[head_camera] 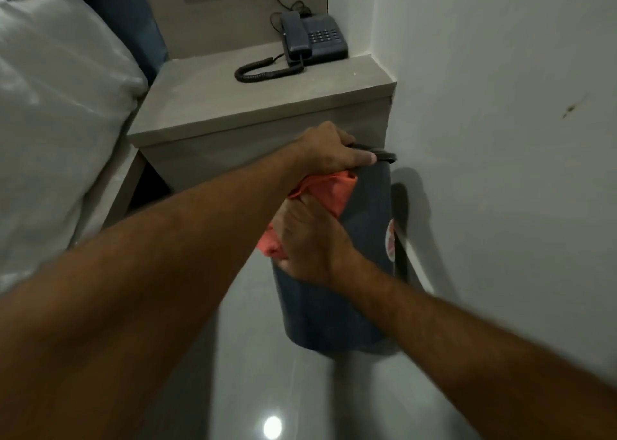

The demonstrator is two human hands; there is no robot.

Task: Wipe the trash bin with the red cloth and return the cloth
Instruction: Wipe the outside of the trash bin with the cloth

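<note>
Both hands are on the trash bin (360, 272), standing upright beside the nightstand (260, 105); the left hand (329, 149) clamps its rim; the right hand (310, 242), lower, presses the red cloth (325, 190) against its side, so wiping likely runs down its long axis.

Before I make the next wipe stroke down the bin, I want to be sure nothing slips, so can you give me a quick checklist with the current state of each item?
1. Left hand steadying the trash bin at its rim: ok, fingers curl over the top edge.
2. Right hand holding the red cloth: ok, cloth is bunched under it.
3. Cloth pressed against the bin's side: ok, it lies on the upper wall.
4. Bin resting flat on the floor: cannot tell, it looks tilted and its base is blurred.
5. Room to the wall: ok, a gap shows beside the bin.
6. Phone cord clear of the work: ok, it lies up on the nightstand.
</note>
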